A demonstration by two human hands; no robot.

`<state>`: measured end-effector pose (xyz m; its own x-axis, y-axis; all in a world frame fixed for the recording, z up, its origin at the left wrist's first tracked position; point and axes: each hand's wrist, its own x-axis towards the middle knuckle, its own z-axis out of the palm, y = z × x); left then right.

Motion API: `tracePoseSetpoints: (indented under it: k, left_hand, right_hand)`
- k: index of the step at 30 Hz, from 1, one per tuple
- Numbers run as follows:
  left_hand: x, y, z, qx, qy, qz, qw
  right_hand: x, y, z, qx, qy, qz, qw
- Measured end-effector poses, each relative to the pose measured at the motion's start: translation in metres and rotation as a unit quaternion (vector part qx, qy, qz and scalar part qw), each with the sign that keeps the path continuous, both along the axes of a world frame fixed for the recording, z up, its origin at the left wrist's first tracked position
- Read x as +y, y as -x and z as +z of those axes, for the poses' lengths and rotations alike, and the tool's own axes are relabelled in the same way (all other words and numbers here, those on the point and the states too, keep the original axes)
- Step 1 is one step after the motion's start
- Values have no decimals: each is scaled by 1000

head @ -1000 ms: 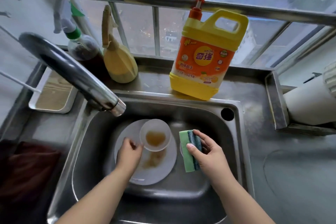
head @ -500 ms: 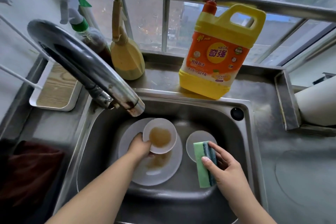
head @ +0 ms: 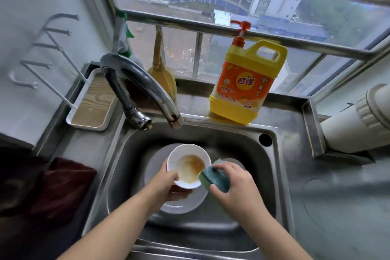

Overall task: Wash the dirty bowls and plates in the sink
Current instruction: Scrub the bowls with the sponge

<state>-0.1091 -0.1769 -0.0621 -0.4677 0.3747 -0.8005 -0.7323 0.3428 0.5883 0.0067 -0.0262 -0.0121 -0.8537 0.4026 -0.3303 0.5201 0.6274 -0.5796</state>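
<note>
Steel counter and sink (head: 272, 177) fill our view below a barred window, with the yellow detergent jug (head: 244, 82) standing on the far ledge and the tap (head: 147, 88) dry. Our left hand (head: 166, 183) grips the small stained bowl (head: 188, 164) by its near-left rim, holding it above the plate (head: 183, 205) that lies in the basin. Our right hand (head: 232, 181) is closed around the green-blue sponge (head: 214, 179), whose corner touches the bowl's right rim, so the brown stain lies just left of the sponge and we judge a short leftward sweep would reach it.
</note>
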Motion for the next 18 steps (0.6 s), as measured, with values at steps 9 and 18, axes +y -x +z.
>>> tracePoseSetpoints:
  k: [9,18]
  left_hand:
    - [-6,-13,25,56,-51,-6,997]
    - [-12,-11,39,107,-70,-39,991]
  right_hand:
    - [-23,27,19,-42,-77,128,988]
    - [-38,15,28,8,122,46,991]
